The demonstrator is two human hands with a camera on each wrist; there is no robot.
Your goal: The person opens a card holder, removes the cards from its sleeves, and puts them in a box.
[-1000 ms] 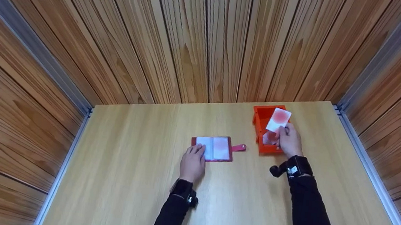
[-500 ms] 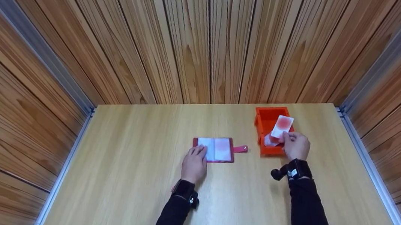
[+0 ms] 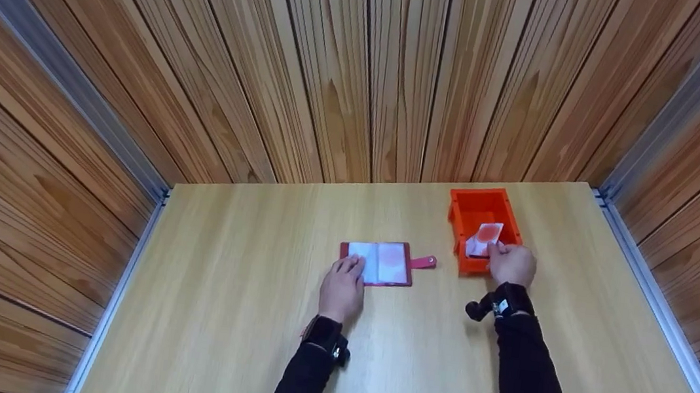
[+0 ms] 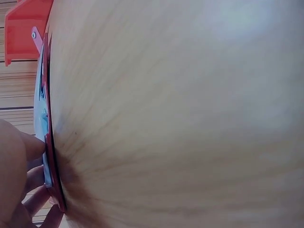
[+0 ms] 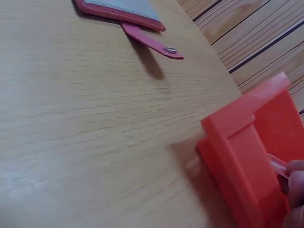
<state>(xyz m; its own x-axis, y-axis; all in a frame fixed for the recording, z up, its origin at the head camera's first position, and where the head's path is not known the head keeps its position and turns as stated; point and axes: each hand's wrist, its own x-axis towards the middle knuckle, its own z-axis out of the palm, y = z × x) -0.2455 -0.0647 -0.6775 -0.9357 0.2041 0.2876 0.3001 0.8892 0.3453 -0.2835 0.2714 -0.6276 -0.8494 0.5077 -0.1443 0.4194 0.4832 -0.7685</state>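
Note:
A red card holder [image 3: 392, 264] lies open on the table, showing clear sleeves and a snap strap [image 3: 425, 262] pointing right. My left hand [image 3: 341, 291] rests its fingers on the holder's left page. In the left wrist view the fingertips [image 4: 38, 199] lie along the holder's edge [image 4: 53, 175]. My right hand [image 3: 512, 266] pinches a white card [image 3: 489, 233] with a red round print, down inside the orange-red bin [image 3: 481, 201]. Other pale pieces in the bin are partly covered by that card. In the right wrist view the bin wall [image 5: 247, 161] hides most of the card.
The bin stands at the back right of the wooden table [image 3: 232, 302], right of the card holder. A slatted wood wall [image 3: 337, 76] rises behind the table's far edge. Metal rails [image 3: 671, 325] run along both sides.
My right hand has lowered the card from above the bin down into its near part. The left hand keeps its place on the card holder.

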